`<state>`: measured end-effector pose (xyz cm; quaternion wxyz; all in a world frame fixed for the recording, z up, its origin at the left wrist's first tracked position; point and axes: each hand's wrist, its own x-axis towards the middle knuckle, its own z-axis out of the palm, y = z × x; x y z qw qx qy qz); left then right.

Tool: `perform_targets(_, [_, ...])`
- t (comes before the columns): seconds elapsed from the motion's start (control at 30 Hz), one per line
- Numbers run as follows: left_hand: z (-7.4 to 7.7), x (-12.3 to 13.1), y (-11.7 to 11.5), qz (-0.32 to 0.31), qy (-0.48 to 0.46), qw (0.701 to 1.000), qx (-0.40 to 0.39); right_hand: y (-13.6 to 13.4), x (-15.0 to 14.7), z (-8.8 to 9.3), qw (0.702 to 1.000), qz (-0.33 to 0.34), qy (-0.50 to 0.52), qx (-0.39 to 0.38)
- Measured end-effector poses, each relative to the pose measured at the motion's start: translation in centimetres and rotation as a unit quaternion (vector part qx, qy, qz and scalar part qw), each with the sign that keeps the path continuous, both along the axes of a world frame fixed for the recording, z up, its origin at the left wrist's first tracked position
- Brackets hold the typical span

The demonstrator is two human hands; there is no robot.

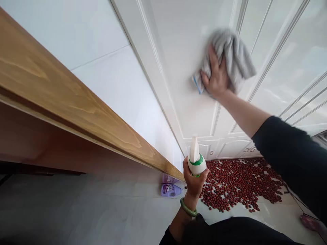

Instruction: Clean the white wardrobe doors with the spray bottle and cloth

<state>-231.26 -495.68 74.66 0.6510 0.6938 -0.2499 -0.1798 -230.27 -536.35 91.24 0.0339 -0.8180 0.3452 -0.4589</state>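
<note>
My right hand presses a grey cloth flat against a white cabinet door. Motion blurs the cloth and the fingers, which look spread over it; a blue-edged corner sticks out at the left. Lower down, my left hand is wrapped round a white spray bottle with a green band. The bottle is upright, its white nozzle pointing towards the cabinet. A green bangle circles the left wrist.
Many dark red fruits lie spread over the tiled floor below the cabinets. Purple bottles stand or lie by the wall. A wooden door-frame edge runs diagonally close on the left. Lower cabinets have metal handles.
</note>
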Motion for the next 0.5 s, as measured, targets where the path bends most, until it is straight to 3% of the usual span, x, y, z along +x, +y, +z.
perform_targets(0.2, [-2.5,-1.8,0.5,0.013,0.01,1.0,0.007,2.0,0.7,-16.3,0.99,-0.015,0.106,0.097])
perform_targets(0.33, [-4.8,-3.0,2.3,0.046,0.027,0.998,0.026,3.4,0.4,-25.6,0.977,0.054,0.146,0.144])
perform_targets(0.43, [-7.5,-3.5,3.7,0.067,0.028,0.997,0.023,4.8,-0.1,-31.0,0.969,0.128,0.144,0.153])
perform_targets(0.5, [-9.6,-3.7,4.4,0.07,0.019,0.997,0.019,6.0,-0.7,-33.0,0.963,0.186,0.131,0.147])
